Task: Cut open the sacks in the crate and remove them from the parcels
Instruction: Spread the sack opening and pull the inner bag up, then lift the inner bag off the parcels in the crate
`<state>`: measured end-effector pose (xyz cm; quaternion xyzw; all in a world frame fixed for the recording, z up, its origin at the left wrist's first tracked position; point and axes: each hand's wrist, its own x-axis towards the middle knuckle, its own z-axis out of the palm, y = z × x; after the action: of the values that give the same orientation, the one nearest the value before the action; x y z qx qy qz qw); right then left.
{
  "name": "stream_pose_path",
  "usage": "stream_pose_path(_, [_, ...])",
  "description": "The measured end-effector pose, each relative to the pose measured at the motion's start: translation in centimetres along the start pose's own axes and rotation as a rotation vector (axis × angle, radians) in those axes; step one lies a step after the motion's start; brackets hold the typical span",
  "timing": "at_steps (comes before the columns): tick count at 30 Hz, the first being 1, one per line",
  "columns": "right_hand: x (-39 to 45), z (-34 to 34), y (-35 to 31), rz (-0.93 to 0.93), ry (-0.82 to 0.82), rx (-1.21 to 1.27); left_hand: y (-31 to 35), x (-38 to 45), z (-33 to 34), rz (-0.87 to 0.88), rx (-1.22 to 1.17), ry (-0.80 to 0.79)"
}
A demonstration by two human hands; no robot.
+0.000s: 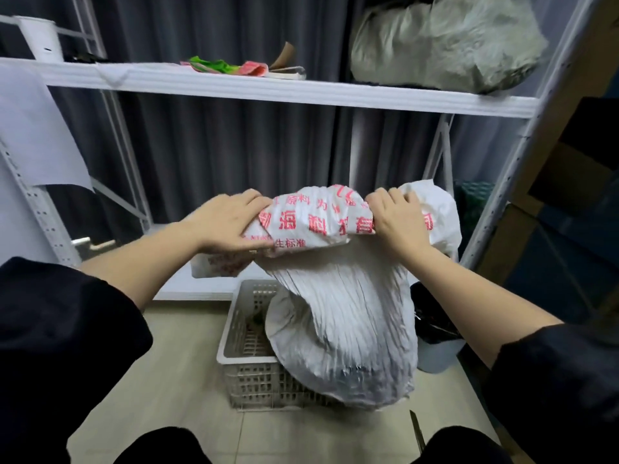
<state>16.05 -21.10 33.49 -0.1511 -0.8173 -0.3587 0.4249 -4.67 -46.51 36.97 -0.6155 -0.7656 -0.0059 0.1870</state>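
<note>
A white woven sack (341,316) with red printed characters hangs stretched above a white plastic crate (244,356) on the floor. My left hand (224,226) grips the bunched top of the sack on its left side. My right hand (395,219) grips the bunched top on its right side. The sack's lower end bulges over the crate's right part, with something dark showing at its bottom. A thin knife-like tool (417,430) lies on the floor tiles in front of the crate.
A white metal shelf (268,88) runs across above, holding a grey wrapped bundle (445,41) and coloured scraps (227,67). A bin with a black liner (432,326) stands right of the crate. Grey curtains hang behind. Cardboard boxes (569,182) stand at right.
</note>
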Motion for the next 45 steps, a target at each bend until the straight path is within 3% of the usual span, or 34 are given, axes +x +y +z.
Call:
stream_pose_path(3, [-1.6,0.2,-0.4,0.028,0.039,0.046,2.2,0.7,0.9,-0.16,-0.402,0.119])
stream_pose_path(5, [-2.3,0.3,-0.4,0.038,0.067,0.067,3.7,1.9,1.2,-0.196,-0.585,0.05])
stream_pose_path(10, [-3.2,0.4,-1.0,0.015,0.095,0.16,5.8,4.0,3.2,-0.294,-0.532,-0.335])
stream_pose_path(13, [-3.9,-0.2,-1.5,0.014,0.051,0.228,8.1,3.9,5.5,-0.378,-0.468,-0.314])
stream_pose_path(16, [-4.9,-1.4,-1.2,-0.113,-0.136,0.31,10.0,3.8,7.2,-0.431,-0.264,-0.086])
stream_pose_path(18, [-5.3,-2.3,-0.4,-0.282,-0.343,0.353,10.3,3.5,8.0,-0.419,-0.196,-0.038])
stream_pose_path(20, [-4.8,-3.4,0.3,-0.321,-0.571,0.411,10.4,3.1,8.8,-0.35,-0.105,-0.036])
stream_pose_path(21, [-4.6,-3.7,0.6,-0.293,-0.602,0.371,10.3,3.1,9.1,-0.31,-0.068,-0.035])
stream_pose_path(23, [-4.6,-3.5,0.8,-0.205,-0.491,0.186,10.6,3.3,9.5,-0.242,-0.013,0.008])
stream_pose_path(24, [-4.6,-3.3,1.0,-0.122,-0.544,0.148,10.9,3.5,9.6,-0.192,0.016,0.06])
stream_pose_path(28, [-6.5,-2.0,0.7,0.108,-1.237,0.22,11.5,3.8,8.9,0.025,0.178,0.169])
stream_pose_path(30, [-7.3,-1.5,0.0,0.171,-1.388,0.269,11.8,3.7,9.5,0.103,0.19,0.153])
stream_pose_path(33, [-8.5,-0.7,-0.8,0.244,-1.49,0.301,12.3,3.5,10.3,0.161,0.187,0.101])
stream_pose_path(39, [-11.2,1.1,-1.2,0.381,-1.397,0.377,12.3,3.9,11.7,0.217,0.181,0.088])
stream_pose_path(45, [-10.0,3.0,-3.4,0.447,-0.914,0.378,8.7,5.0,11.9,0.247,0.265,0.191])
